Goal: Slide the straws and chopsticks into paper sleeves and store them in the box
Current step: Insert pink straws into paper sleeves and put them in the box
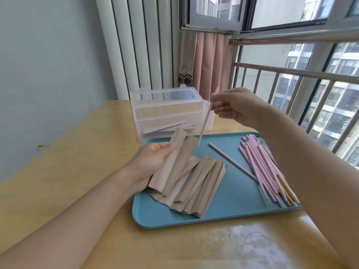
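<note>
The left hand [153, 158] gripped one paper sleeve [171, 158] above the tray's [223, 214] near-left part, its mouth tilted up. The right hand [239, 106] pinched a pink straw [206, 119] near its top; the lower tip hung just beside the sleeve mouth, apparently not yet inside. Loose sleeves [200, 183] lay fanned on the tray's left half. Straws and chopsticks [266, 167] lay along its right edge. The clear box [169, 113] stood open beyond the tray's far-left corner, holding filled sleeves.

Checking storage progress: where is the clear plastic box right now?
In the head view, the clear plastic box stands open on the wooden table, just behind the blue tray's far left corner, near the curtain.
</note>
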